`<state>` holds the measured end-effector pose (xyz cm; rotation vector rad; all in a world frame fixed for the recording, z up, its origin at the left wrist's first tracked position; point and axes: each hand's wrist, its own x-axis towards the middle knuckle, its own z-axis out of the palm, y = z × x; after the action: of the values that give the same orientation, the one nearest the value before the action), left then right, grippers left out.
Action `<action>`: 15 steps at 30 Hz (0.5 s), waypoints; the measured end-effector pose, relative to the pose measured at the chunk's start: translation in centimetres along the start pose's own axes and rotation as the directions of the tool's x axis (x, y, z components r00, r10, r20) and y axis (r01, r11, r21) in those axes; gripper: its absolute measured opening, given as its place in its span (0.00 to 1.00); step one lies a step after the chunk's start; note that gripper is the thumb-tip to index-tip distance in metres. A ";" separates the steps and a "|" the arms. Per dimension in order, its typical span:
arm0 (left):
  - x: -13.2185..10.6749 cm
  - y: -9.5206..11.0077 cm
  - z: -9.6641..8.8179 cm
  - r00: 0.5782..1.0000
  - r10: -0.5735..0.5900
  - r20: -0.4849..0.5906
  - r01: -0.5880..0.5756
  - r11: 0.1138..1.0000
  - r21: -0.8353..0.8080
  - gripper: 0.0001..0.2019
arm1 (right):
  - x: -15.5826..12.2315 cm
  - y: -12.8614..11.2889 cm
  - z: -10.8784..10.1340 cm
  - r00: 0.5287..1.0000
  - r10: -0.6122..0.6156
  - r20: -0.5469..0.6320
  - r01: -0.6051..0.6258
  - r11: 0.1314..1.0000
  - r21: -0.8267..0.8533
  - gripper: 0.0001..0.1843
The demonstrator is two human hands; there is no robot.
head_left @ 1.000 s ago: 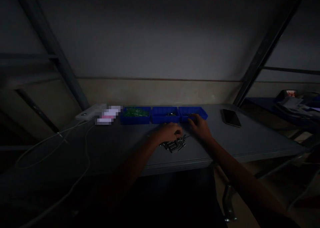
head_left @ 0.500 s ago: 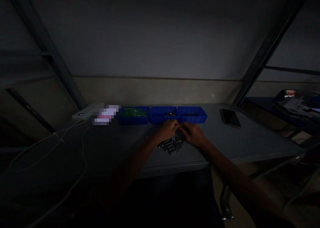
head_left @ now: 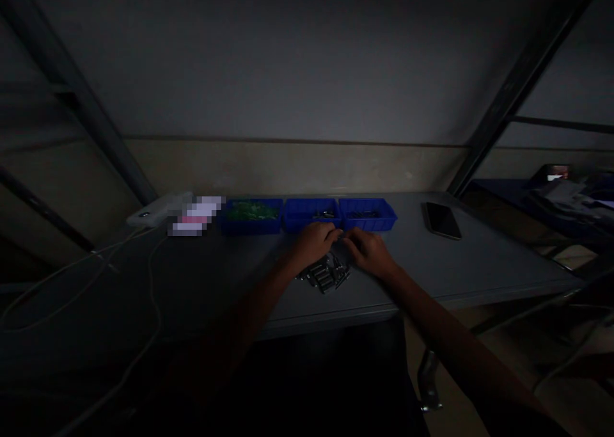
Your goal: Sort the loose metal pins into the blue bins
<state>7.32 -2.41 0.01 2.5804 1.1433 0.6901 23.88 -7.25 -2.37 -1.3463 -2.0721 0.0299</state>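
Observation:
My left hand [head_left: 315, 242] and my right hand [head_left: 368, 250] meet fingertip to fingertip over the grey table, both pinched closed. Something small sits between the fingertips, too dark and small to name. Just below them lies a heap of short shiny metal cylinders [head_left: 325, 277]. Behind my hands stand three blue bins in a row. Green plastic pieces fill the left bin [head_left: 252, 229]. In the middle bin [head_left: 300, 221] are a few metal parts at its right side. The right bin [head_left: 384, 222] holds thin dark metal pieces.
A phone [head_left: 442, 220] lies on the table [head_left: 422, 270] to the right. On the left are a white power strip [head_left: 156, 210] with cables and a blurred white-and-pink item [head_left: 197, 216]. Metal frame posts flank the table. Another cluttered table [head_left: 508, 200] stands far right.
The camera view has shifted slightly. My hands stay together above the metal cylinders, the fingertips a little more drawn apart than before.

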 end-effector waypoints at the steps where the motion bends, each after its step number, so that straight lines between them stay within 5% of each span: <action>1: 0.0 0.0 0.0 1.000 -0.005 -0.002 0.005 1.000 0.002 0.15 | 0.0 0.0 0.0 1.000 -0.001 0.010 0.001 1.000 0.000 0.12; 7: -0.1 0.1 -0.2 0.999 -0.037 -0.031 0.036 0.999 -0.036 0.16 | 0.0 0.1 0.1 1.000 -0.013 0.008 0.013 1.000 -0.001 0.11; 15: -0.2 0.0 -0.6 0.989 0.065 -0.130 -0.089 0.977 -0.194 0.07 | 0.0 0.5 0.2 0.996 0.056 -0.067 -0.058 0.998 -0.022 0.17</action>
<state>6.90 -2.49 0.50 2.4520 0.9570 0.9429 24.22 -6.94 -2.71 -1.4020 -1.9846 -0.0155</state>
